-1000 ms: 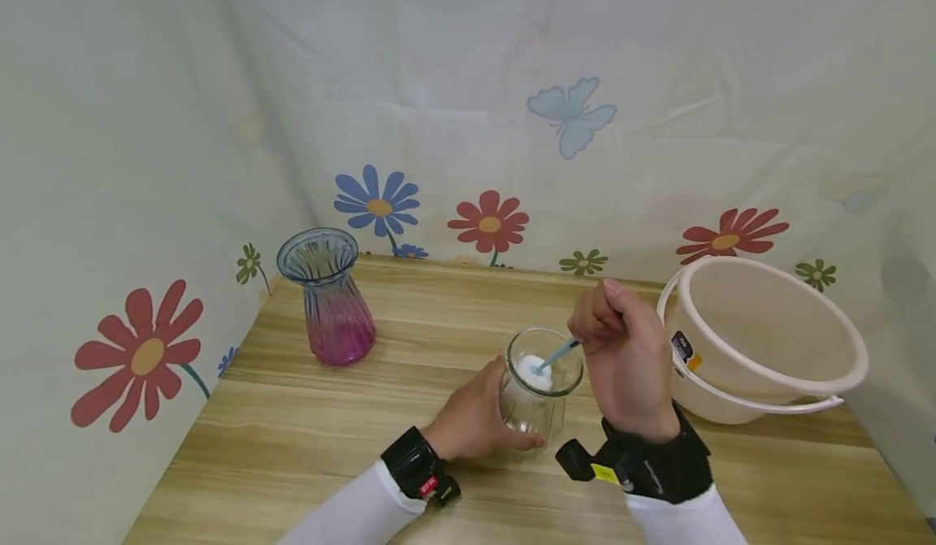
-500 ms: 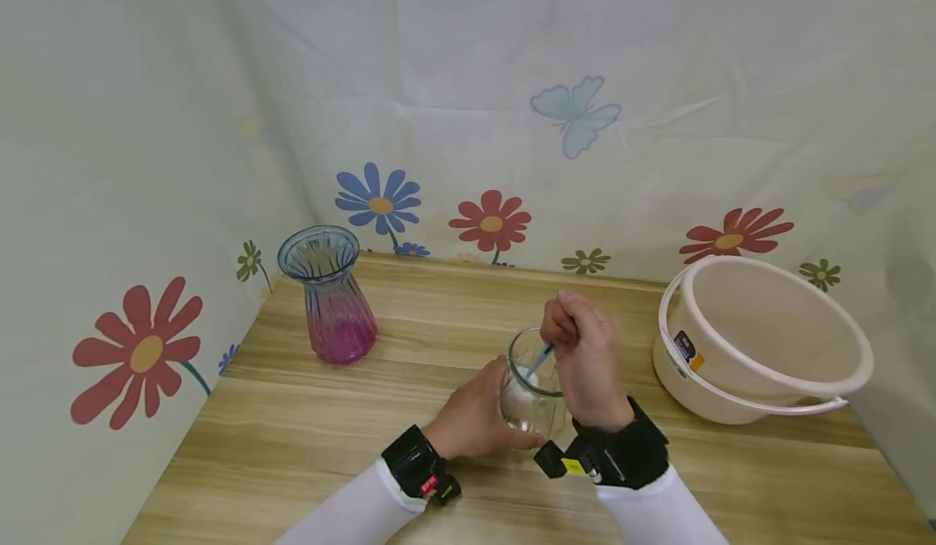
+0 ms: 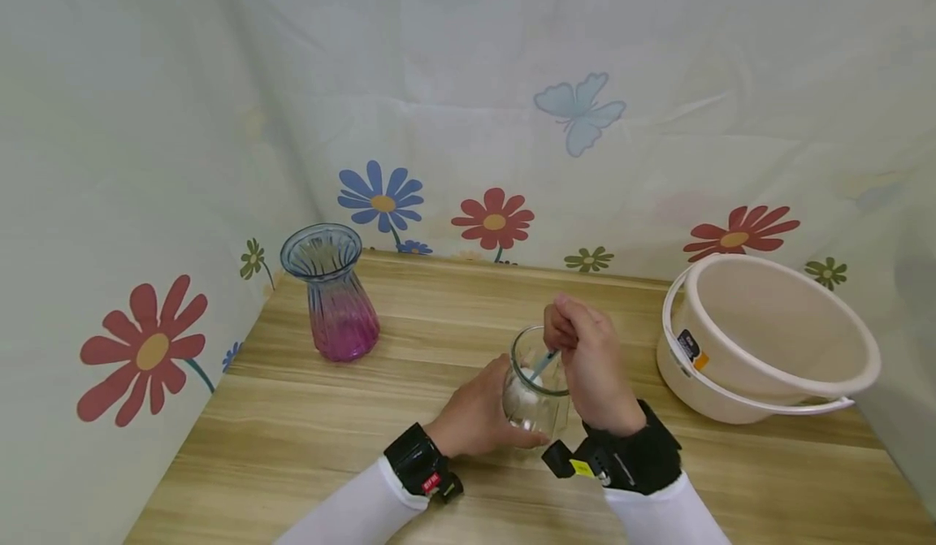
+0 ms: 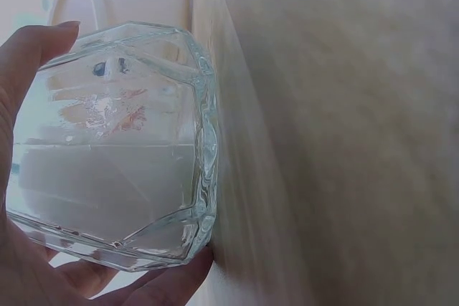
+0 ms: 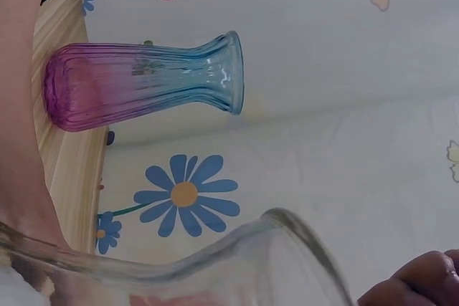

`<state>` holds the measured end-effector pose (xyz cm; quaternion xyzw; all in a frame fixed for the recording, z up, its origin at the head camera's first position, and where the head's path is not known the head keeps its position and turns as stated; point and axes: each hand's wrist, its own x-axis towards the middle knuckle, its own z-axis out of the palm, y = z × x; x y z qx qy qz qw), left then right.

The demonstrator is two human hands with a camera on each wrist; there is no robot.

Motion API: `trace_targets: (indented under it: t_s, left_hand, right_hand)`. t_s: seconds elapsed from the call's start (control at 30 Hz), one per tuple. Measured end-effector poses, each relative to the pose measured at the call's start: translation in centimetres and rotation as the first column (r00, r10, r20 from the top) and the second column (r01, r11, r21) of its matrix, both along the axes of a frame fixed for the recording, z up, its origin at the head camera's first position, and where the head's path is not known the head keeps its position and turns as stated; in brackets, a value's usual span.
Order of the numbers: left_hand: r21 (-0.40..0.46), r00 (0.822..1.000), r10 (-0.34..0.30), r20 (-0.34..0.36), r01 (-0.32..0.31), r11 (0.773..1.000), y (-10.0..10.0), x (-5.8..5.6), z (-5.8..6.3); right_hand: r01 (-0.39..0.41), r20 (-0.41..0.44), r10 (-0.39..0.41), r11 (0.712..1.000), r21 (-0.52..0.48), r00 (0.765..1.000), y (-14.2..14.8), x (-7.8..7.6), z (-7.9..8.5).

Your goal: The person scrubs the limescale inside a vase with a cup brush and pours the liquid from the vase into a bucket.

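My left hand (image 3: 475,415) grips a clear glass vase (image 3: 532,427) round its side, and the vase stands on the wooden table. Up close in the left wrist view, the vase (image 4: 122,105) has a thick faceted base. Between the fingers of my right hand (image 3: 592,366) is the thin blue handle (image 3: 544,363) of a sponge brush. Its white sponge head (image 4: 93,184) is inside the vase, on one side. In the right wrist view the vase's flared rim (image 5: 308,249) shows near the curled fingers (image 5: 423,284); the handle's upper end is hidden in the hand.
A blue-to-pink ribbed glass vase (image 3: 340,309) stands upright at the back left of the table (image 3: 431,301). To the right sits a cream bucket (image 3: 731,366) with its handle folded down. Flower-printed sheeting (image 3: 453,82) hangs behind and on both sides.
My right hand has moved left and slightly down, and the white sponge head has gone deeper into the clear vase. The left hand keeps its hold in place.
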<state>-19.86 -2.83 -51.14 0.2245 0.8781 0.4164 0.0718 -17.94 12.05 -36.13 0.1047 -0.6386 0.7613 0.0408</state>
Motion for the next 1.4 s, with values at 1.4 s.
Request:
trace_targets:
  t_s: [1.4]
  left_hand:
    - [0.026,1.0,0.005,-0.009,-0.005,1.0,0.0,0.3,0.2]
  right_hand:
    - [-0.148,-0.369,0.058,0.964,-0.221,0.928,2.0,3.5,5.0]
